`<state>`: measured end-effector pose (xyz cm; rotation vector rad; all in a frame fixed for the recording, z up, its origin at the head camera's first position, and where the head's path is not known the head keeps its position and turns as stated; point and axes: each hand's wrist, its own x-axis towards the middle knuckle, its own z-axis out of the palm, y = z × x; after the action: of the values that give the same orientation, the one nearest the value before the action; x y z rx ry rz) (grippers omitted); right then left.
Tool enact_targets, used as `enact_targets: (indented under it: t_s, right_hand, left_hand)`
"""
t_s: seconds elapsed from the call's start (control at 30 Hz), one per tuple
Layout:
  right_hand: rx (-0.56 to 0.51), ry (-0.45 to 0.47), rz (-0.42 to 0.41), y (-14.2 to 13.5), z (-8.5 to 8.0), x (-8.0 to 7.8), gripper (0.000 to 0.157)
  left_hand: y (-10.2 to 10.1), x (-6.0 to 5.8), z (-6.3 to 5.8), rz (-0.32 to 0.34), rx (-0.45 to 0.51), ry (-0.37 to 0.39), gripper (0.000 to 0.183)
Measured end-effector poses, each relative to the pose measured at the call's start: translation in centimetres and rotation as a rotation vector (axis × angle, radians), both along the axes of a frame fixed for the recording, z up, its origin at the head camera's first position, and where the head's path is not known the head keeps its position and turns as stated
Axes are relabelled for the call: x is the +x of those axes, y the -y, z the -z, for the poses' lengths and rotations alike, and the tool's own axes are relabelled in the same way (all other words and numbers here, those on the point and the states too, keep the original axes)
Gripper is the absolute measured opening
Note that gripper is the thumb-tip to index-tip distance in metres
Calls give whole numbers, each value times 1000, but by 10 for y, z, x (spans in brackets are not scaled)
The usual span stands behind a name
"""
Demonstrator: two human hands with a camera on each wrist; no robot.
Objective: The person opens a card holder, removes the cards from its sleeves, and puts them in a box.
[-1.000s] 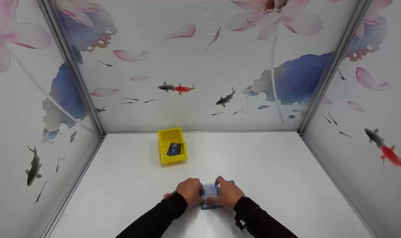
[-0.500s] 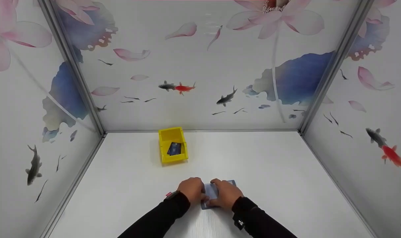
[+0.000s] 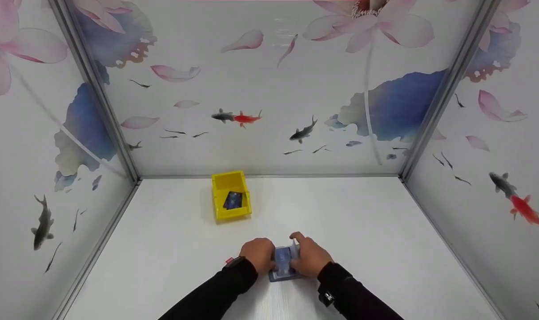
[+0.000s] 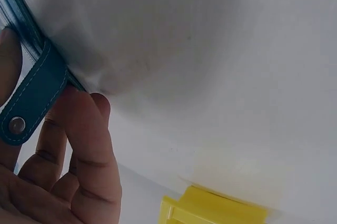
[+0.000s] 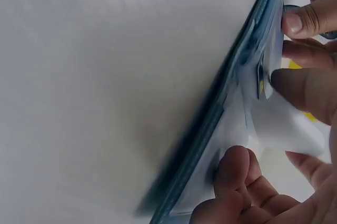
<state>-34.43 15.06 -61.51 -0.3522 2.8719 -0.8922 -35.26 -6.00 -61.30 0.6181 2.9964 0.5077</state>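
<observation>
A teal card holder (image 3: 280, 276) lies spread on the table, with clear plastic sleeves inside. My left hand (image 3: 257, 255) grips its left side between thumb and fingers. In the left wrist view the snap strap (image 4: 37, 95) of the holder hangs out beside those fingers. My right hand (image 3: 314, 258) is at the sleeves, its thumb against a card (image 5: 261, 79) that sticks partly out of a sleeve. A translucent sleeve (image 5: 284, 126) stands raised between the right thumb and forefinger. The other right fingers rest against the holder's right half.
Behind the hands, a yellow bin (image 3: 234, 215) stands near the back wall, with dark blue cards (image 3: 233, 200) in it. Printed panels (image 3: 269, 89) in metal frames enclose the white table (image 3: 349, 213) on the left, right and back.
My right hand has turned up a sleeve, and its forefinger is raised. A blue card face now shows in the holder. My left hand stays nearly in place on the left side.
</observation>
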Motion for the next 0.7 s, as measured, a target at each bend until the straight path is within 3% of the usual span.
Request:
enact_targets:
  t_s: [0.1,0.3,0.53,0.7]
  right_hand:
    - [-59,37,23,-4,-12,6,56]
    - [-171,78,84,-11,-14,4,40]
    - [-112,65,169,-12,-15,3,44]
    - [-59,14,160,-13,-8,3,50]
  left_hand:
    - [-1,0,-2,-7,-7,34,28]
    - [-3,0,-1,-3,-33,17,28]
    - [-1,4,-2,8,-15,-24,25]
    - [-2,4,-1,8,-34,-31,24]
